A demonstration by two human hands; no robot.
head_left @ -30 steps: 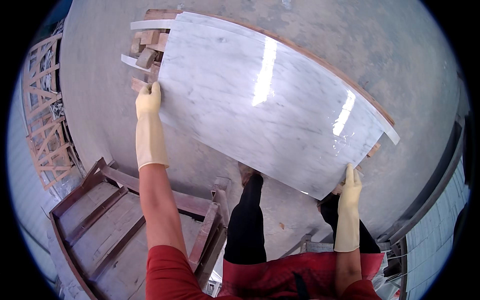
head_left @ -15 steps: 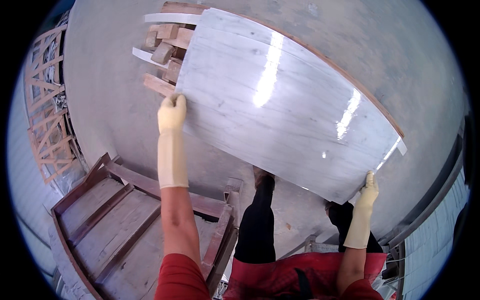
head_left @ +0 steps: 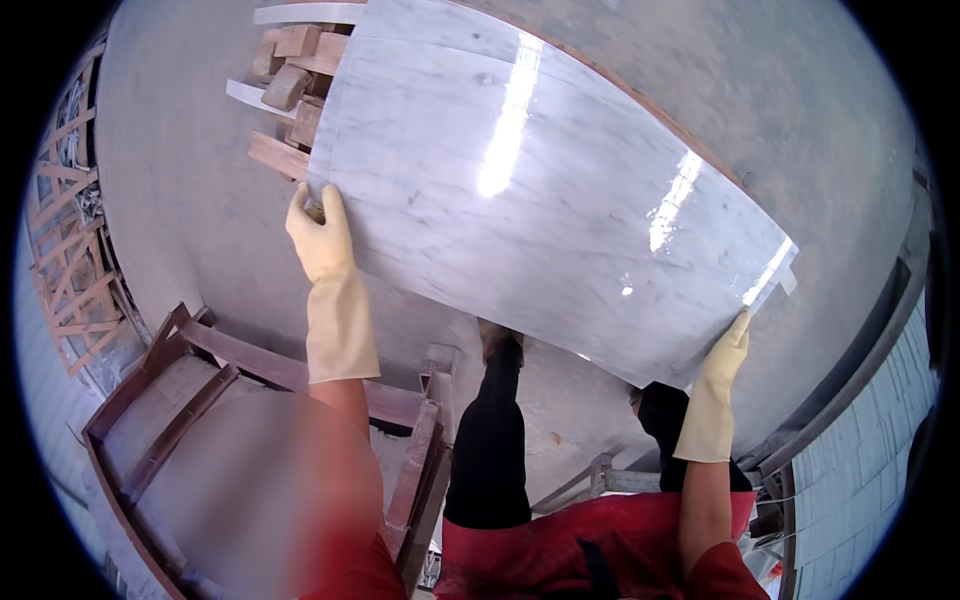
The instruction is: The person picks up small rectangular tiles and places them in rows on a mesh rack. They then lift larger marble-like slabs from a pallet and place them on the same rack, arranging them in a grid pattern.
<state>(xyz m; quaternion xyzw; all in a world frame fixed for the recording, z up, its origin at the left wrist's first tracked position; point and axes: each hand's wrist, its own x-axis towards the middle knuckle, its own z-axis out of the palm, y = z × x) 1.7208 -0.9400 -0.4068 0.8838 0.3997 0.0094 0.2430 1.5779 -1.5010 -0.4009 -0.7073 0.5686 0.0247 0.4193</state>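
Observation:
A large glossy white slab with grey veins, like marble (head_left: 430,190), lies over a stack on the floor in front of me. My left hand (head_left: 322,240), in a long cream rubber glove, is at the slab's near left corner. Its thumb and forefinger are spread, with a gap between them. My right hand (head_left: 727,345), gloved the same way, is at the near end of the slab's right edge. Its fingers are together on that edge, and the parts under the slab are hidden.
Wooden blocks (head_left: 288,87) and white strips (head_left: 310,13) stick out past the slab's left end. A reddish-brown metal frame (head_left: 235,350) stands at lower left. Wooden crates (head_left: 72,250) line the far left. My legs (head_left: 490,440) are close to the slab's near edge.
My left thumb and forefinger have spread apart at the slab's corner. The whole view has shifted, so the slab appears slightly higher and further left. My right hand stays at the right edge.

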